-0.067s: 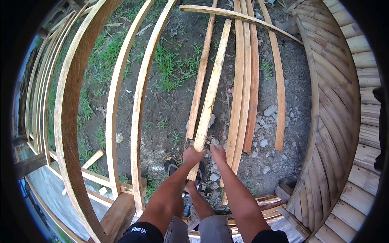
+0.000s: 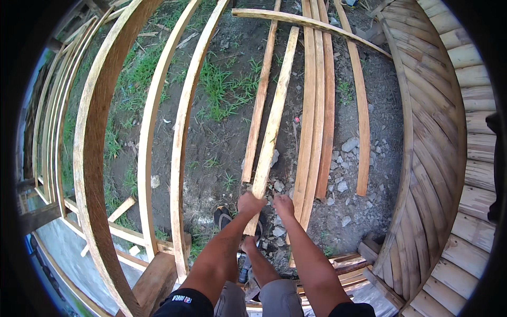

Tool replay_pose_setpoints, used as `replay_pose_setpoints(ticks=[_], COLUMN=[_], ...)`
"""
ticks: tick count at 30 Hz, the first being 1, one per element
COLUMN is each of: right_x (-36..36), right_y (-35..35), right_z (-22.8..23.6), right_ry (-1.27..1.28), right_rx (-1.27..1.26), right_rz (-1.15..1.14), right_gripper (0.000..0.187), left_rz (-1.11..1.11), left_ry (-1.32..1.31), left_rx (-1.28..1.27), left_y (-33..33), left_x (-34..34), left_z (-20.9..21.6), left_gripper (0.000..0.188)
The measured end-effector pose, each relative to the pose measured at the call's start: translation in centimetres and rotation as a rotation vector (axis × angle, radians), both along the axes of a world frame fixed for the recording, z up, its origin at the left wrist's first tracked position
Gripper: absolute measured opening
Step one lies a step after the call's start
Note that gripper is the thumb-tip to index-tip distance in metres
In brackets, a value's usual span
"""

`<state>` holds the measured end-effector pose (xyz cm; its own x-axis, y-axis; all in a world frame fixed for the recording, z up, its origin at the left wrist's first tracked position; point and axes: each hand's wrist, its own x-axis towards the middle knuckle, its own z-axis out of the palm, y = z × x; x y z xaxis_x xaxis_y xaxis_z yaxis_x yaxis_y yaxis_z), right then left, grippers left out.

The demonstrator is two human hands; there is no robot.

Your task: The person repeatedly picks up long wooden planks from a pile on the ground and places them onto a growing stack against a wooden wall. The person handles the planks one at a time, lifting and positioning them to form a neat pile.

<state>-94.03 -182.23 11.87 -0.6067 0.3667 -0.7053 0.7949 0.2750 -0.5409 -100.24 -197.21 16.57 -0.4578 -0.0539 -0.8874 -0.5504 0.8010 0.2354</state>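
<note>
My left hand [image 2: 250, 204] is wrapped round a long, pale wooden board [image 2: 274, 119] near its close end. That board slants away from me, its far end pointing up and slightly right. Just to its right, my right hand [image 2: 283, 205] is closed, fingers curled in. Whatever it may hold is hidden. Left of the gripped board lies a second, browner board [image 2: 260, 105]. Beyond my right hand, several long reddish-brown boards [image 2: 311, 116] lie side by side, and a single board [image 2: 360, 116] lies farther right.
A loose board [image 2: 311, 22] crosses the others at the far end. Upright-looking timber beams [image 2: 182, 121] curve along the left. On the right stands a slatted bamboo wall panel [image 2: 430, 137]. Broken stones [image 2: 343, 186] and grass tufts [image 2: 215, 87] dot the soil. My sandalled foot [image 2: 222, 216] is below.
The view has shifted very slightly. My right hand sits a touch lower, and my left hand keeps its grip on the board.
</note>
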Motion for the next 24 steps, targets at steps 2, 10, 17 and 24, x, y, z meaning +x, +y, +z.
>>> replay_pose_setpoints(ticks=[2,10,17,24], right_x=[2.4,0.3,-10.1,-24.8], right_y=[-0.3,-0.1,3.9,10.6], right_z=[0.4,4.4,9.3,13.8], right_ry=[-0.078,-0.144,-0.158,-0.116], right_rx=[0.070,-0.161,-0.478,-0.477], right_rz=[-0.034,-0.211,-0.369,-0.318], right_gripper=[0.042,0.034,0.022,0.022], left_rz=[0.043,-0.460,0.026,0.188], left_ry=[0.104,-0.026,0.202,0.293], left_rx=[-0.031,0.379,0.236,0.282], left_y=[0.7,0.9,2.8,7.3], left_x=[1.4,1.1,-8.2,-19.8], left_z=[-0.5,-0.4,7.1,9.3], left_gripper=[0.081,0.057,0.035,0.030])
